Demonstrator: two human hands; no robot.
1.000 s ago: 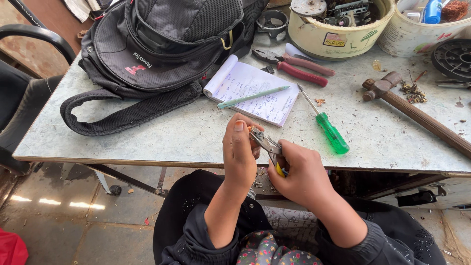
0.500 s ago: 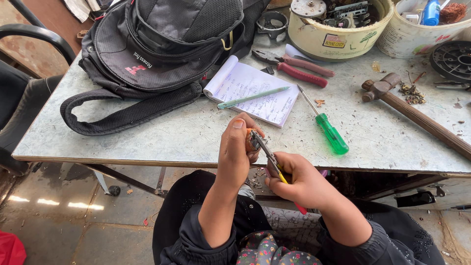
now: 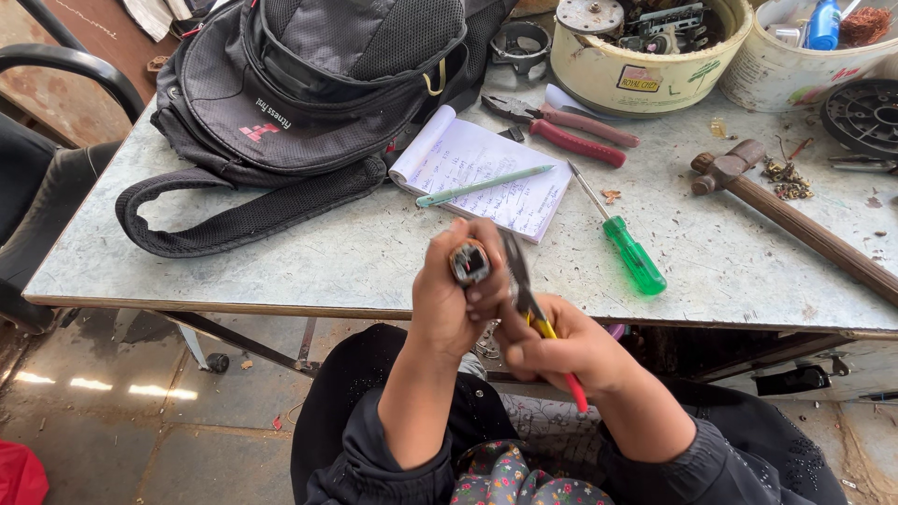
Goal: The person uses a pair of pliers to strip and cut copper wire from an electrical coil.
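My left hand (image 3: 449, 299) is closed around a small round dark part with an orange-ringed end (image 3: 469, 261), held upright in front of the table edge. Beside it my right hand (image 3: 561, 351) grips pliers with yellow and red handles (image 3: 531, 309). Their dark jaws point up and touch the side of the small part. Both forearms wear dark sleeves and rise from my lap.
On the grey speckled table (image 3: 374, 257) lie a black backpack (image 3: 309, 84), a notepad with a green pen (image 3: 482, 173), red-handled pliers (image 3: 561, 126), a green-handled screwdriver (image 3: 627, 248) and a wooden-handled hammer (image 3: 795, 220). Two tubs of parts (image 3: 645, 56) stand at the back. A black chair (image 3: 47, 140) stands at left.
Both hands have drawn a little toward me and turned. The round end of the small part now faces the camera, and the pliers' jaws stand more upright against it.
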